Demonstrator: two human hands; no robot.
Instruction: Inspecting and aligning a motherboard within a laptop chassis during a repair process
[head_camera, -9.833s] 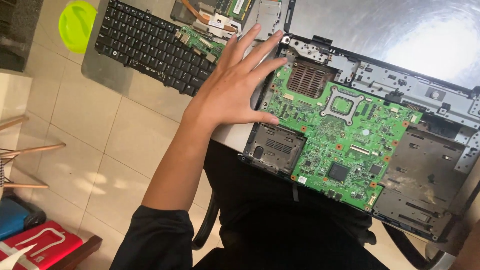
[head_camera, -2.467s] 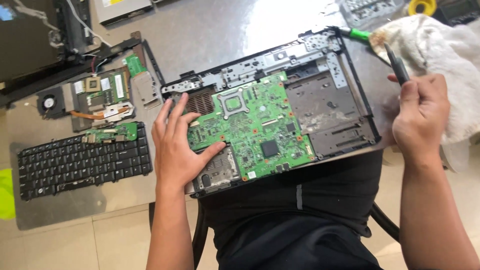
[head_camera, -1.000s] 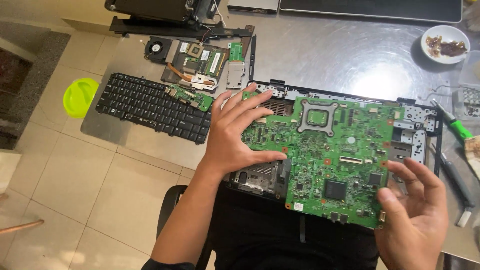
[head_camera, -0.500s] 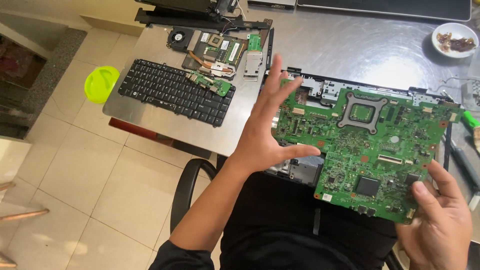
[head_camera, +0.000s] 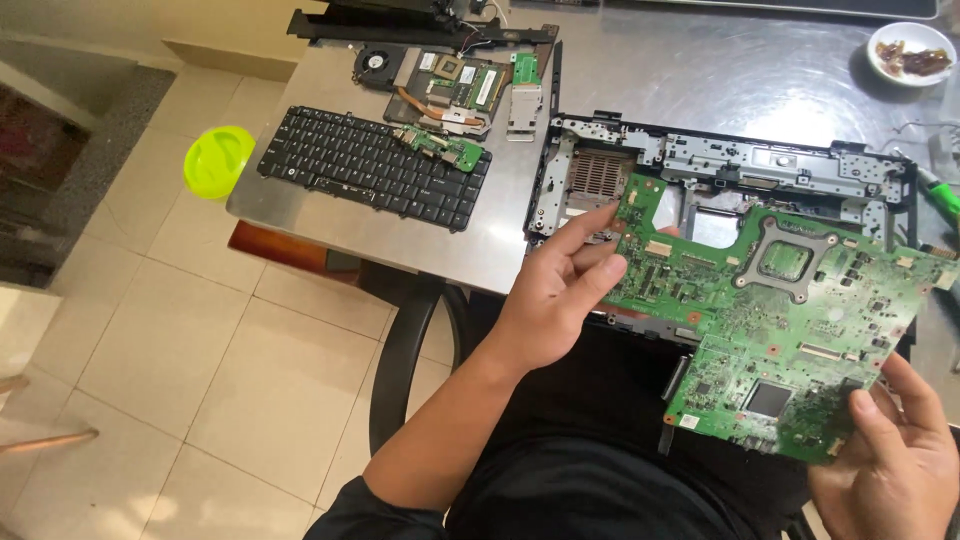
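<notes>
Head view | left hand (head_camera: 555, 290) and right hand (head_camera: 890, 460) grip green motherboard (head_camera: 780, 320), lifted above laptop chassis (head_camera: 730, 170) | keyboard (head_camera: 375, 165) left of chassis

Green motherboard (head_camera: 770, 320), black keyboard (head_camera: 375, 165), lime-yellow lid (head_camera: 218, 160), grey steel table (head_camera: 720, 80), cream floor tiles (head_camera: 200, 350).

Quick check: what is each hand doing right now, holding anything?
Left hand: gripping the left edge of the green motherboard, lifted off the chassis.
Right hand: gripping the board's lower right corner.
</notes>
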